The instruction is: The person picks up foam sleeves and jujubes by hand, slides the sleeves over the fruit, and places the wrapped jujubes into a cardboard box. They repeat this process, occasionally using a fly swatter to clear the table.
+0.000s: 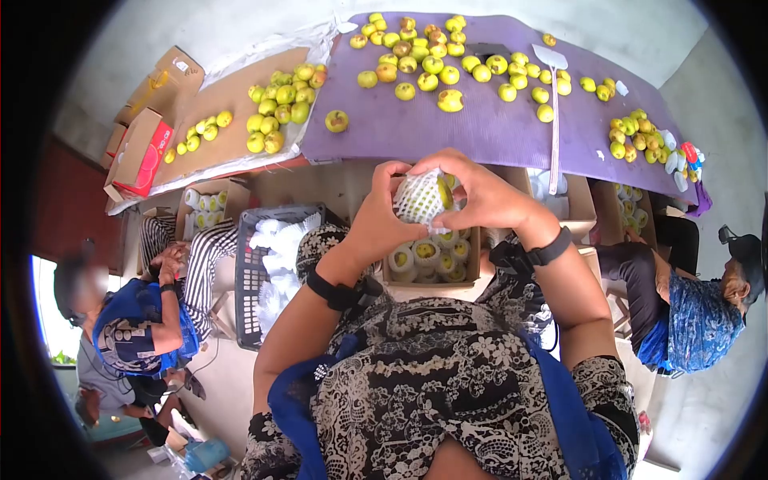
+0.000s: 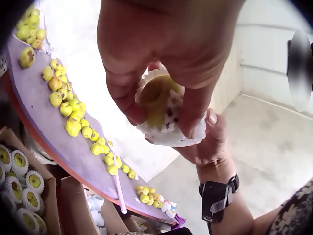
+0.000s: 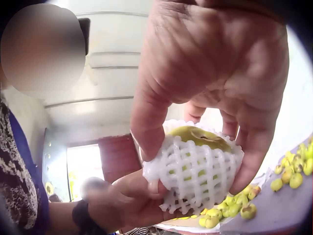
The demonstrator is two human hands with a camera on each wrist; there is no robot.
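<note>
In front of the chest, both hands hold a yellow-green, apple-like fruit [image 3: 203,138] in a white foam net sleeve [image 1: 418,200]. The left hand [image 1: 374,212] curls round the netted side, its thumb low on the mesh. On the other side, the right hand [image 1: 494,198] grips the sleeve and fruit between thumb and fingers. One end of the fruit shows bare at the net's opening in the right wrist view. Below the hands stands a cardboard box [image 1: 432,284] with several netted fruits [image 1: 426,252] inside.
Loose fruits [image 1: 428,82] lie in groups on a purple-covered table [image 1: 360,144], with a white fly swatter [image 1: 554,120] among them. A dark plastic crate [image 1: 252,292] of white foam nets [image 1: 280,260] stands left. People sit at both sides, near other boxes [image 1: 216,192].
</note>
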